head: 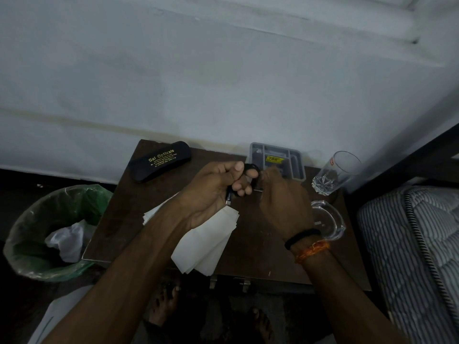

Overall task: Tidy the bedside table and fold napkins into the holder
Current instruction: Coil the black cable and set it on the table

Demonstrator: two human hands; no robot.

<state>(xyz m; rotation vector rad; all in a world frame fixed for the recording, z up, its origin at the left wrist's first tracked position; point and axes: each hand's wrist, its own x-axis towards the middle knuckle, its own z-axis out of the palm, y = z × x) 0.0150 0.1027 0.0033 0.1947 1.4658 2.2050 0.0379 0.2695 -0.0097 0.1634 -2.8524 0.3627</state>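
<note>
A stack of white napkins (206, 247) lies on the brown bedside table (250, 259), partly under my left forearm. My left hand (213, 192) grips a coiled black cable (250, 167), whose metal plug (228, 201) sticks out below the palm. My right hand (283, 202) pinches the cable's other part just in front of a grey divided tray (299, 167). A clear glass napkin holder (330, 219) stands to the right of my right hand.
A black spectacle case (161, 161) lies at the table's back left. A drinking glass (332, 172) lies tipped at the back right. A bin with a green liner (54, 232) stands left of the table, a striped mattress (409, 249) to the right. The wall is close behind.
</note>
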